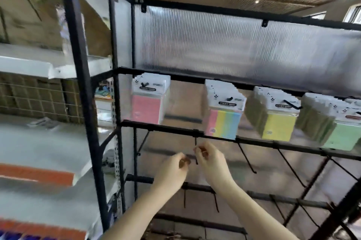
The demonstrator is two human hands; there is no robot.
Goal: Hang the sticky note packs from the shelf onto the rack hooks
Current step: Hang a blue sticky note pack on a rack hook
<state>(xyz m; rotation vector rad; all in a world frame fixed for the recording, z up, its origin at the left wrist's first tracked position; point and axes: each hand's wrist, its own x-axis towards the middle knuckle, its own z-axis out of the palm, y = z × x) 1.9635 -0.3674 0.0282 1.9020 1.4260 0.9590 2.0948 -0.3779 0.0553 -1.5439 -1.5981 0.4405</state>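
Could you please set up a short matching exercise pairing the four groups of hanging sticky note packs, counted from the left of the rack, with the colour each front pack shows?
Things:
1. first pack group
2. second pack group
3. third pack group
4. fourth pack group

Colours:
A. green
B. pink
C. yellow
D. pink, yellow, green and blue stripes

Pairs: 1-B, 2-D, 3-C, 4-A

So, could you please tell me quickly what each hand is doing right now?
Left hand: fingers curled; the blur hides whether they pinch anything.
Right hand: fingers curled beside the bare black metal rack hook; contact unclear.
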